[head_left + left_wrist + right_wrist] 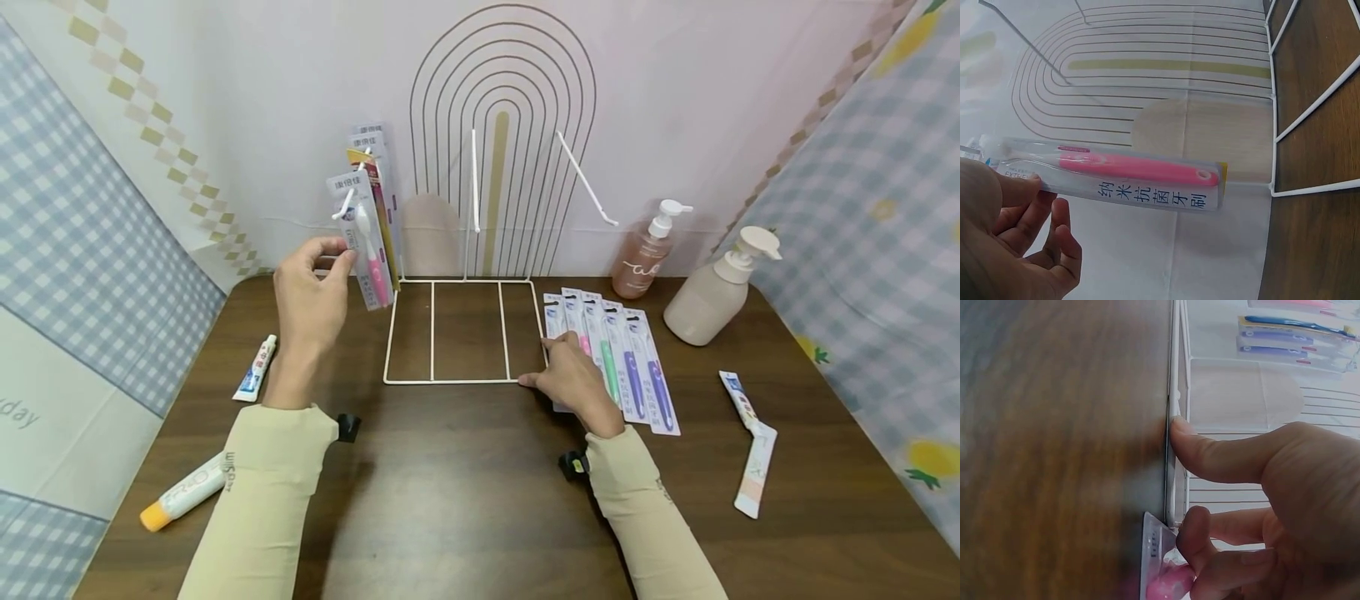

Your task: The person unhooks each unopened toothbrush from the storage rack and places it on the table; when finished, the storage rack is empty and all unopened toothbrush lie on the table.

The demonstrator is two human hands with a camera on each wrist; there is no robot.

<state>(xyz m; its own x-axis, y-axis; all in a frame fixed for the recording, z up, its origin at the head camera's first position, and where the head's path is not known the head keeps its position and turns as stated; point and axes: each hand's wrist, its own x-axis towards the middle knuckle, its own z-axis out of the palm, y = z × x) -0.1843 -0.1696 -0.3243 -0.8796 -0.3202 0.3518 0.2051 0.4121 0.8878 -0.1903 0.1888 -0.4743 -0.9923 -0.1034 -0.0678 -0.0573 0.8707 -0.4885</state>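
Observation:
A packaged toothbrush (372,258) with a pink handle hangs at the front of the white wire rack's (450,382) left hook. My left hand (311,287) pinches its left edge between thumb and fingers; the left wrist view shows the pink handle (1141,169) through clear plastic. Behind it on that hook hang more packages, one with a red and yellow card (381,204). My right hand (573,375) holds the front right corner of the rack's base. In the right wrist view the thumb (1210,453) presses the front wire, other fingers curled near the corner.
Several packaged toothbrushes (633,367) lie fanned out right of the rack, partly under my right hand. Two pump bottles, one pink (641,262), one beige (708,300), stand at the back right. Toothpaste tubes lie left (257,367) and front left (187,490); another tube (756,467) lies right.

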